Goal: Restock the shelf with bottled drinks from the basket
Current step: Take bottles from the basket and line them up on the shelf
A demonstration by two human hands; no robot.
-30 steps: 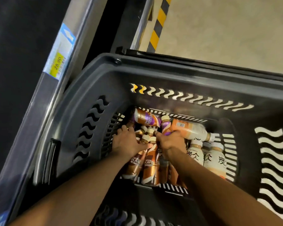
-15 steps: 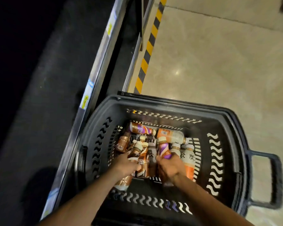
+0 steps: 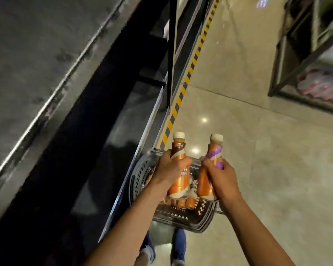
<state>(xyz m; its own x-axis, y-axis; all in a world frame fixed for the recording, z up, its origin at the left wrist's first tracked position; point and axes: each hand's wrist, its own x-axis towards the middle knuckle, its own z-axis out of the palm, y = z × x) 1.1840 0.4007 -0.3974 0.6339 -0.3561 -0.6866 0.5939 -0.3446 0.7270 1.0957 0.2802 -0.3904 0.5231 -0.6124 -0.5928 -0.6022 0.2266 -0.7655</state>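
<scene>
Above the basket (image 3: 139, 176), beside the shelf (image 3: 127, 112), left hand (image 3: 171, 167) grips brown bottle (image 3: 178, 149); right hand (image 3: 222, 179), purple bottle (image 3: 215, 153).

Shelf (image 3: 123, 121) open leftward; black post (image 3: 169, 54) ahead.

Single camera, worn on the person's head; wide-angle, lines bowed at the edges. Faces forward and steeply down, frame tilted so the shelf (image 3: 37, 64) edge runs diagonally across the left. Nearest the lens, lower centre: left hand (image 3: 170, 167) gripping a brown-necked bottle (image 3: 178, 148), right hand (image 3: 220, 177) gripping a purple-banded bottle (image 3: 216, 153). Basket (image 3: 181, 224) sits farther below them on the floor (image 3: 267, 169); the person's own legs (image 3: 179, 244) show at the bottom edge.
</scene>
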